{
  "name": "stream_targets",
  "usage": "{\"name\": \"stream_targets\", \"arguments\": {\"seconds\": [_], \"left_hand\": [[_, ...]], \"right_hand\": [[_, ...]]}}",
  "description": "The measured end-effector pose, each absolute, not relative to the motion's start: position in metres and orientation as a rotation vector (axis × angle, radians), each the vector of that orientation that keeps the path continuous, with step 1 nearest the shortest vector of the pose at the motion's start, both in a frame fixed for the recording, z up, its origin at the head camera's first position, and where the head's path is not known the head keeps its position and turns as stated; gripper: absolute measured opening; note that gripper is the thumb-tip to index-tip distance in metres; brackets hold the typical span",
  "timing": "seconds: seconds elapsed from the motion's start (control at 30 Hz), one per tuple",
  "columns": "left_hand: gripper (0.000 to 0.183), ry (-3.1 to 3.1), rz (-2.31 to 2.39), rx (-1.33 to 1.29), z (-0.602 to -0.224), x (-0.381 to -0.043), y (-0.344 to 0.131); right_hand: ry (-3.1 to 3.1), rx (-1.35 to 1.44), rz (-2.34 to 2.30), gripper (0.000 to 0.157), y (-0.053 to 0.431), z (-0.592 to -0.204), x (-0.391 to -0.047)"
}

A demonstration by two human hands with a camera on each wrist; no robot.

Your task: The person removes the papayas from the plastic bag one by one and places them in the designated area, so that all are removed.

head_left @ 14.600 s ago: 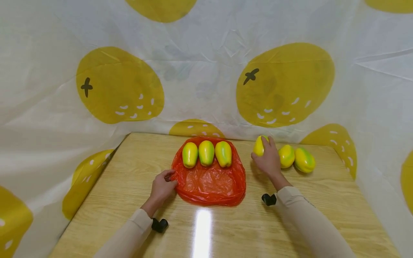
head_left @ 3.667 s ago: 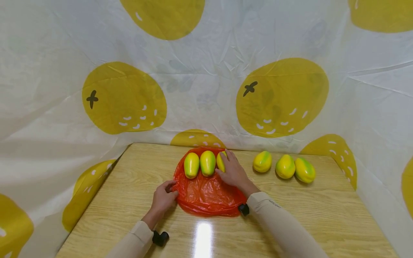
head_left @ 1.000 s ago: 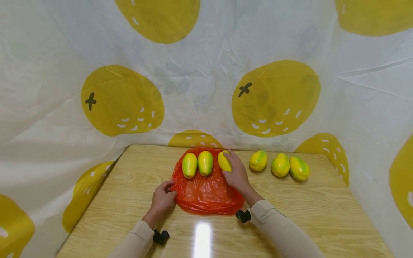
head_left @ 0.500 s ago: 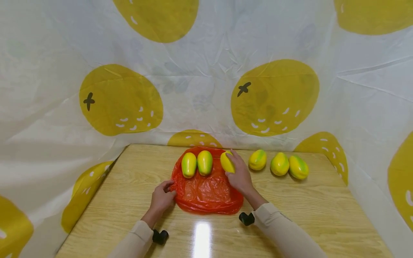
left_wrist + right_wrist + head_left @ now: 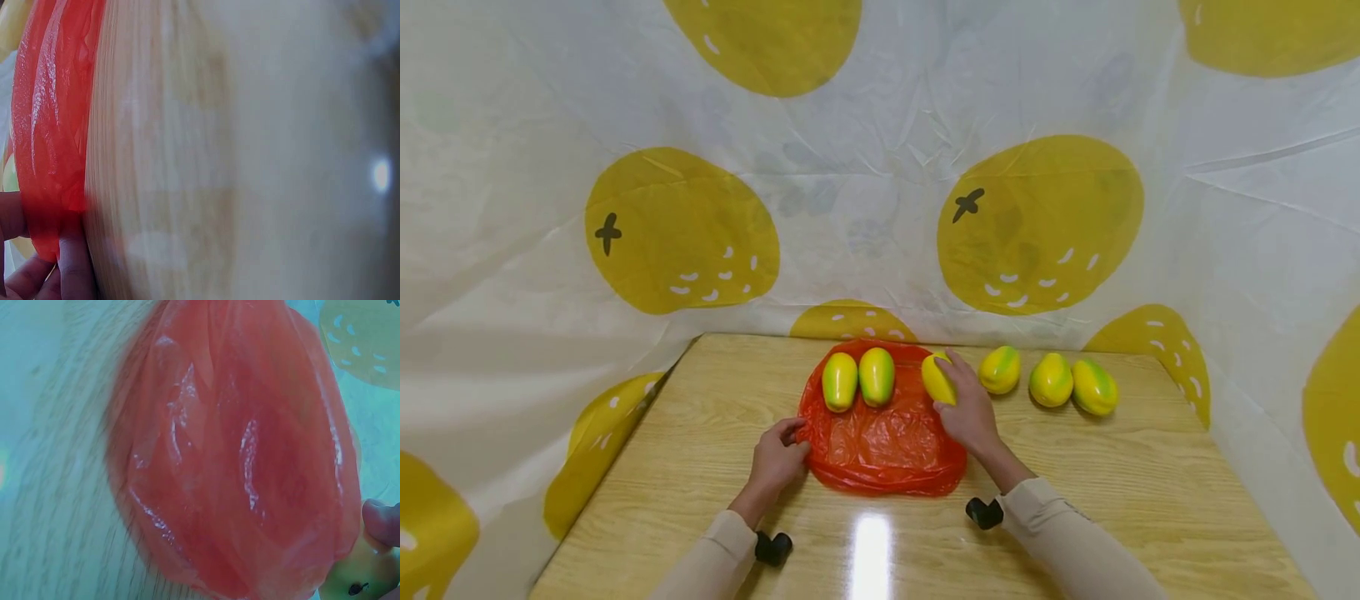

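My left hand (image 5: 777,457) pinches the left edge of a red plastic bag (image 5: 887,442) that is spread on the table. In the left wrist view, my fingers (image 5: 76,265) lie on both sides of the red film (image 5: 53,125). My right hand (image 5: 972,412) grips a yellow-green papaya (image 5: 937,379) at the bag's upper right edge, partly hidden by the fingers. The right wrist view shows the thumb (image 5: 382,523) on this papaya, its dark stem end turned to the camera. Two papayas, one (image 5: 840,383) beside the other (image 5: 876,377), sit at the back of the bag.
Right of the bag, three more papayas stand in a row: a near one (image 5: 999,370), a middle one (image 5: 1051,381) and an outer one (image 5: 1094,388). A white cloth printed with yellow fruit (image 5: 865,233) hangs behind the wooden table (image 5: 1150,500).
My right hand has lifted the rightmost papaya away from the other two on the bag and moved right with it. My left hand has stayed at the bag's edge.
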State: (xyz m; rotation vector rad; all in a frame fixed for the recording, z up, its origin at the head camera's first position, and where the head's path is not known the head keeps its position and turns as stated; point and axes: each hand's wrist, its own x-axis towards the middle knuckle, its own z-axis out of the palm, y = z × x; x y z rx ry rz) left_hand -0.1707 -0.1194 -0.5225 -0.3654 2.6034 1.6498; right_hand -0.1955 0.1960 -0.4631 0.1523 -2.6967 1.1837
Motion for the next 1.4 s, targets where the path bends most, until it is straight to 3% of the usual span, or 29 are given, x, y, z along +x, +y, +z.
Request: {"name": "stream_targets", "arguments": {"seconds": [1.4], "left_hand": [[0.045, 2.585, 1.653, -0.345, -0.519, -0.17, -0.119]], "right_hand": [[-2.624, 0.191, 1.075, 0.071, 0.22, -0.463, -0.178]]}}
